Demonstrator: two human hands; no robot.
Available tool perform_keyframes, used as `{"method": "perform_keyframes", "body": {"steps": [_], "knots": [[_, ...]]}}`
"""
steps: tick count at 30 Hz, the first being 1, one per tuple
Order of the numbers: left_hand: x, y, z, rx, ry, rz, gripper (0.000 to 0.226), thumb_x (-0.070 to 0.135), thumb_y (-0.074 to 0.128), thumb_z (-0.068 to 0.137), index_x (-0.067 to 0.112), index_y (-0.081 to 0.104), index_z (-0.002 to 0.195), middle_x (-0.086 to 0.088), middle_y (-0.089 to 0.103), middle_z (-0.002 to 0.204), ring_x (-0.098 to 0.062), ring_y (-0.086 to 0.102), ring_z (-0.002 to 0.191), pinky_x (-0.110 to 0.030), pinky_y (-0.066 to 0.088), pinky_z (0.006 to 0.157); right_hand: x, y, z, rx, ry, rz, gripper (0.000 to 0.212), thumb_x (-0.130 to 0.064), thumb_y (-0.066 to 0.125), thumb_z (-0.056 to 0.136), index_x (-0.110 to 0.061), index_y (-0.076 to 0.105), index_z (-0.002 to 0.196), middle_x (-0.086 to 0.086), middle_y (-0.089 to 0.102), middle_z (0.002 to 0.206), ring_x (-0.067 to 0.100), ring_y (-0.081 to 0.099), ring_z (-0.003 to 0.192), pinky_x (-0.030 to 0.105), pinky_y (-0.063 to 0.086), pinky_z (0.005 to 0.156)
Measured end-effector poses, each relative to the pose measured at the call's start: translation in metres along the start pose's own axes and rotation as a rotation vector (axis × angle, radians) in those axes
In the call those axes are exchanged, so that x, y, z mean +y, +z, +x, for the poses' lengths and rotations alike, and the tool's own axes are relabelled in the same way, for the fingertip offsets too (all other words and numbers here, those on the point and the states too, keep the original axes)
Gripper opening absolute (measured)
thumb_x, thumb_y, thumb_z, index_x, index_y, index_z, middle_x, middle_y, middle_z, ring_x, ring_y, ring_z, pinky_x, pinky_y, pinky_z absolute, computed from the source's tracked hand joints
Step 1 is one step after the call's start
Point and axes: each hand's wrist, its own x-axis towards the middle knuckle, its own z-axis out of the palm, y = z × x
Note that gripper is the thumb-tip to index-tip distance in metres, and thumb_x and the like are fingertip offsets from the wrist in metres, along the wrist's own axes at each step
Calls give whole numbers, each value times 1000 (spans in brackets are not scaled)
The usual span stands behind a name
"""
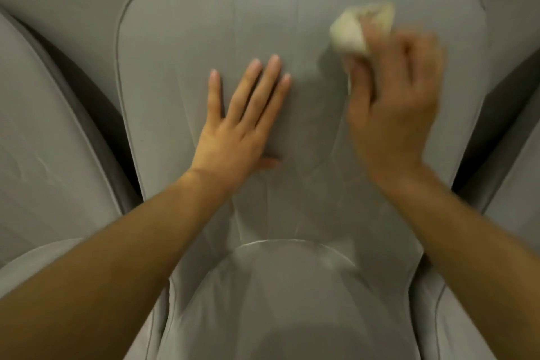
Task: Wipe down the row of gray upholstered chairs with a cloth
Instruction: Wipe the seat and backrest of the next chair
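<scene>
A gray upholstered chair [181, 38] fills the middle of the view, its backrest above and its seat cushion [277, 295] below. My left hand [242, 123] lies flat on the backrest, fingers spread, holding nothing. My right hand [394, 102], blurred by motion, grips a crumpled cream cloth [356, 29] and presses it against the upper right part of the backrest.
A second gray chair [43, 140] stands close on the left, and a third chair's edge [517, 178] shows on the right. Dark narrow gaps separate the chairs. A gray surface runs behind them along the top.
</scene>
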Motion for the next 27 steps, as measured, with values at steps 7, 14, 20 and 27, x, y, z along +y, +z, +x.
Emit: {"method": "perform_keyframes", "body": {"steps": [7,14,20,27], "knots": [[-1,-18,38,-79,-53,-72,141,66,77,49,4,1,149,-16,2,154,-35,4,141,-62,2,108,17,4,-56,-206,-47,-106,24,-10,58,94,-2,63,116,21,61,88,29,45,78,38,40,67],[-13,-43,68,-160,-59,-145,137,67,72,60,6,-14,147,-20,-3,158,-36,-4,145,-57,-10,108,10,-19,-31,-248,25,39,27,-14,52,96,0,63,116,21,58,86,28,44,77,36,39,62],[-5,-42,83,-234,-98,-246,138,69,68,64,9,-27,144,-16,-20,157,-34,-20,143,-54,-22,103,10,6,82,-118,89,-138,32,-24,51,93,-4,63,114,19,59,97,30,52,87,24,33,66],[-1,-34,81,-156,-87,-246,135,75,64,64,10,-26,142,-18,-12,158,-37,-12,144,-56,-16,106,19,-10,-35,-292,-14,-99,23,-14,56,94,-2,68,110,19,61,88,24,43,79,32,36,66]]}}
